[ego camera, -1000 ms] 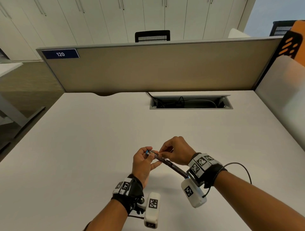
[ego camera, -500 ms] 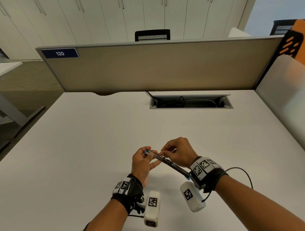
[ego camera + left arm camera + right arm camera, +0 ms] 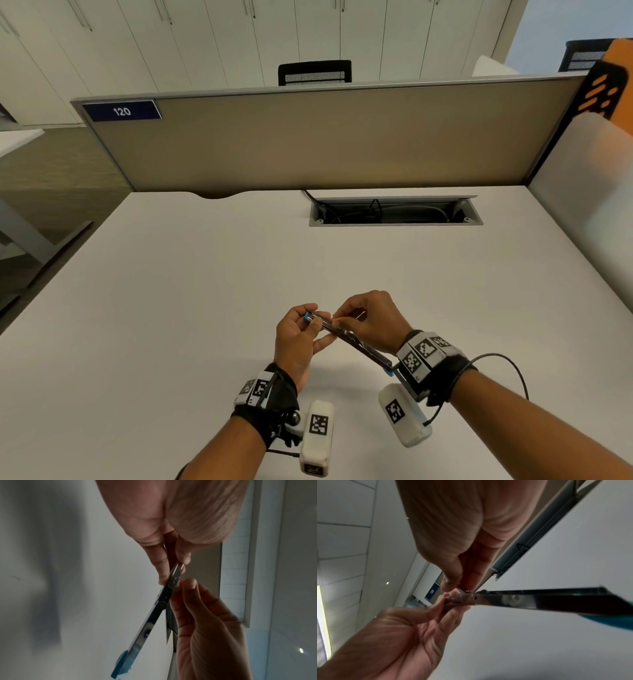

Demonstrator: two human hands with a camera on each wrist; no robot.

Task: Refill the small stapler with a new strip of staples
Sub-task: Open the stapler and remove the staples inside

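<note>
1. A small stapler (image 3: 346, 337) is held up in the air, above a white desk (image 3: 171, 308). It is not touching the desk.
2. The stapler is folded wide open, so that it makes one long, thin, shiny line.
3. One end of the stapler, with a bit of blue on it, is pinched by the left hand (image 3: 296, 342). The thumb and fingers are curled round that end.
4. The other end of the stapler, also tipped with blue, is pointed toward the right wrist, down low and near the person.
5. The right hand (image 3: 371, 323) is placed over the middle of the stapler, just beside the left hand. Its thumb and first fingers are pressed together at the metal track.
6. A small silver piece (image 3: 462, 592) is seen pinched between those right fingertips, touching the stapler. It looks like a strip of staples, but it is too small and blurry to be sure.
7. From the left wrist view, the stapler (image 3: 154, 609) is seen slanting down, with the right fingers (image 3: 188, 585) pressed against its side.
8. At the back of the desk, a long open slot (image 3: 395, 210) with wires in it is seen, well apart from the hands.
9. Behind the desk, a tan wall panel (image 3: 325, 137) with a blue sign (image 3: 121, 111) marked 120 is seen.
</note>
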